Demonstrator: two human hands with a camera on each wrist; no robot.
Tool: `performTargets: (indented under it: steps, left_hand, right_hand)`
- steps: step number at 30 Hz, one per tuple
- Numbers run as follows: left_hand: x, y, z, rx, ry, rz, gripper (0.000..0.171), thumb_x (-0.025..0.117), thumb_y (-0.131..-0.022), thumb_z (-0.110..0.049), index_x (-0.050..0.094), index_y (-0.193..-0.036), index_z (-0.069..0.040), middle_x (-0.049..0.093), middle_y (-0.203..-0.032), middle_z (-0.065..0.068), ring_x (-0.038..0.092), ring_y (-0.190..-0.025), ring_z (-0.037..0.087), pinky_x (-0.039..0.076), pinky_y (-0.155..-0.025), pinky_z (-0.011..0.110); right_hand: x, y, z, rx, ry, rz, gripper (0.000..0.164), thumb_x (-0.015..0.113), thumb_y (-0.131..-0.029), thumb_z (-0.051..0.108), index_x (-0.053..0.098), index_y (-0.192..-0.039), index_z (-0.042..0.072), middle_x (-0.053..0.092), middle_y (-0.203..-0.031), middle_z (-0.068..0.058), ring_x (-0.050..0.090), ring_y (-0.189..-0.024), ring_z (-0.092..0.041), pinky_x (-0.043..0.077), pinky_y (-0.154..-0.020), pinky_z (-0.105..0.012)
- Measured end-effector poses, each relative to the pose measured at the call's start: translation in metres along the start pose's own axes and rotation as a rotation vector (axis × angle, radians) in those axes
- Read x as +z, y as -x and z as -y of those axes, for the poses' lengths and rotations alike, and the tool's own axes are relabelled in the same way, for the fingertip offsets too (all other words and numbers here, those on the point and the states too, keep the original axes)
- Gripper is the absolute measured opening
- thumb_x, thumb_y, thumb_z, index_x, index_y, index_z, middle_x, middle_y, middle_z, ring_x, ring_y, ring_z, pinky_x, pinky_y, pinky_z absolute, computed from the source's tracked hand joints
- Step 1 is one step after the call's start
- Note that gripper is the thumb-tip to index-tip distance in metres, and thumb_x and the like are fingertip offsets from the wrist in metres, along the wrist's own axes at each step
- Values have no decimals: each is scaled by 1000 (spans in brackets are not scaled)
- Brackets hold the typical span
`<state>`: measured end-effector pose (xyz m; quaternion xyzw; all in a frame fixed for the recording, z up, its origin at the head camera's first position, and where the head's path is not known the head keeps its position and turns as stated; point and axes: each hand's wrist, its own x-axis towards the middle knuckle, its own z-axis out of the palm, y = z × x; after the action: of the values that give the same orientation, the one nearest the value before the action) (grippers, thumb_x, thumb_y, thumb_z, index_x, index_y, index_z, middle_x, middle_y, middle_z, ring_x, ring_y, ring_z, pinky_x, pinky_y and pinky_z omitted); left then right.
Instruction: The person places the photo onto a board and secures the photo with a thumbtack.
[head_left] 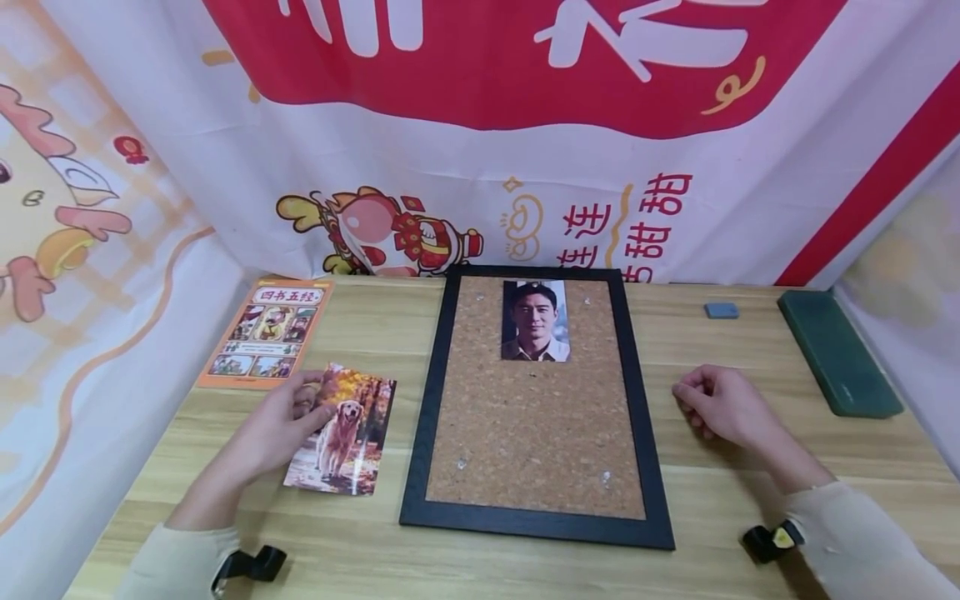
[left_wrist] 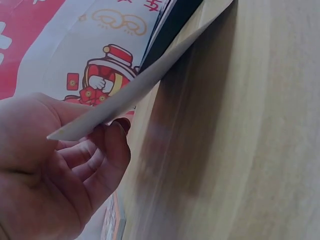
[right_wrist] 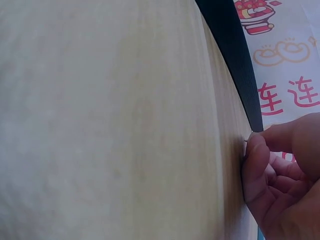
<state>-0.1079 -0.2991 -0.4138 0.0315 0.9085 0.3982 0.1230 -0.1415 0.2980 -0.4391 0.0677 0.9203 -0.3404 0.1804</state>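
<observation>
My left hand (head_left: pixel 281 421) pinches the left edge of a photo of a golden retriever (head_left: pixel 341 442), thumb on top and fingers beneath. In the left wrist view the photo (left_wrist: pixel 135 95) appears edge-on, tilted above the table. Right of it lies a black-framed cork board (head_left: pixel 536 433). A portrait photo (head_left: pixel 536 325) sits at the board's top, with a small clear pin at its upper edge. Beyond the board's right side, my right hand (head_left: pixel 723 404) rests near the tabletop, thumb and forefinger together. A thin pin (right_wrist: pixel 245 141) pokes out from between those fingertips; its head is hidden.
Several clear pins stick in the cork around the corners and below the portrait. An orange booklet (head_left: pixel 266 333) lies at the back left. Toward the right are a small blue block (head_left: pixel 721 311) and a long green case (head_left: pixel 838 354). A printed curtain (head_left: pixel 480 183) hangs behind the table.
</observation>
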Motion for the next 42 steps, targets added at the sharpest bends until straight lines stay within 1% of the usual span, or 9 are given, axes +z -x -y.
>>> performTargets:
  steps: [6,12,16,20,24,27,32,38,42]
  left_hand:
    - [0,1,2,-9,42,-1,64,66,-106,-12,36,-161,6,68,-128,24,72,-108,27,63,-76,27]
    - [-1,2,2,-7,66,2,65,64,-107,-11,34,-162,6,64,-138,29,71,-115,32,62,-79,25]
    - [-2,2,-1,5,107,3,65,64,-106,-9,33,-162,7,62,-140,29,71,-111,23,62,-79,25]
    - [-3,2,-3,4,137,8,66,64,-106,-9,32,-162,7,61,-143,30,70,-106,14,62,-79,25]
    - [-2,2,-5,8,155,10,66,64,-107,-11,32,-162,7,57,-151,32,71,-119,30,61,-86,21]
    - [-1,3,-10,21,173,13,66,64,-109,-15,33,-163,6,53,-157,32,64,-134,44,58,-93,16]
    - [0,1,-19,37,214,16,65,64,-110,-22,35,-163,2,49,-162,29,61,-139,42,56,-98,16]
    - [10,-5,-27,39,290,34,64,63,-109,-16,35,-162,5,47,-162,32,64,-134,39,58,-97,18]
    - [20,-9,-32,35,326,48,64,63,-108,-13,34,-162,6,47,-161,33,65,-133,37,58,-98,20]
  right_hand:
    - [-1,0,0,11,9,9,28,53,-115,24,63,-120,-2,67,-88,-10,63,-72,-22,58,-61,-33]
    - [-2,1,1,9,-7,10,30,50,-116,22,63,-121,-4,68,-93,-12,64,-75,-21,60,-64,-33]
    - [-4,2,-1,0,-73,27,34,49,-116,23,64,-124,-6,71,-99,-14,68,-79,-20,63,-67,-31]
    - [-7,2,-4,-8,-189,44,38,50,-116,23,62,-132,-10,76,-110,-18,75,-85,-19,66,-75,-30]
    - [-9,0,-6,-5,-309,49,42,50,-116,22,58,-138,-12,79,-118,-19,81,-94,-16,66,-83,-29]
    - [-10,-1,-6,19,-415,50,41,49,-116,21,56,-140,-12,81,-115,-13,81,-95,-12,65,-86,-28]
    - [-9,-3,-5,38,-535,44,36,52,-115,17,53,-139,-10,81,-106,-1,80,-94,-8,65,-88,-29]
    - [-8,-3,-4,24,-563,43,34,54,-114,17,56,-136,-9,80,-102,3,79,-92,-9,65,-87,-28]
    - [-6,-4,-4,9,-565,52,39,58,-113,21,56,-139,-8,79,-103,4,78,-93,-9,65,-87,-27]
